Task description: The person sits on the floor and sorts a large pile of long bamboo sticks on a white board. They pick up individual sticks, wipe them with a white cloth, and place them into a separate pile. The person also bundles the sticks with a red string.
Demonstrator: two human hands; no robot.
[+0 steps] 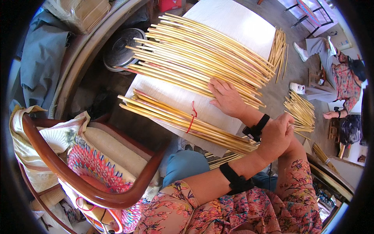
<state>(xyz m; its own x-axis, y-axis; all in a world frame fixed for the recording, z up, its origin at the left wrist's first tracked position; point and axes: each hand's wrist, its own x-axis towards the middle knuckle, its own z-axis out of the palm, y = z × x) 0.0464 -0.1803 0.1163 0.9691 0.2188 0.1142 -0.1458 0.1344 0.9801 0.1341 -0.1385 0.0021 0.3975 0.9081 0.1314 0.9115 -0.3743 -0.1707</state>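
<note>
My right hand (226, 98) lies palm down, fingers slightly spread, on a row of yellow plant stalks (201, 55). These stalks lie side by side across a pale board (233, 17). My left arm crosses over the right one. The left hand (282, 125) is curled at my right forearm, fingers closed; nothing shows in it. Closer to me, a smaller group of stalks (163, 117) lies along the board's near end, with a red string (191, 118) across it. A black strap (260, 125) circles my right wrist, and another strap (230, 175) is on my left forearm.
A wooden armchair (96, 199) with a colourful cushion stands left. Beyond the board sits a round lidded container (119, 49). Stalk piles (277, 52) lie on the floor at right, another pile (299, 112) near a seated person (344, 79). A folding chair (309, 14) stands far right.
</note>
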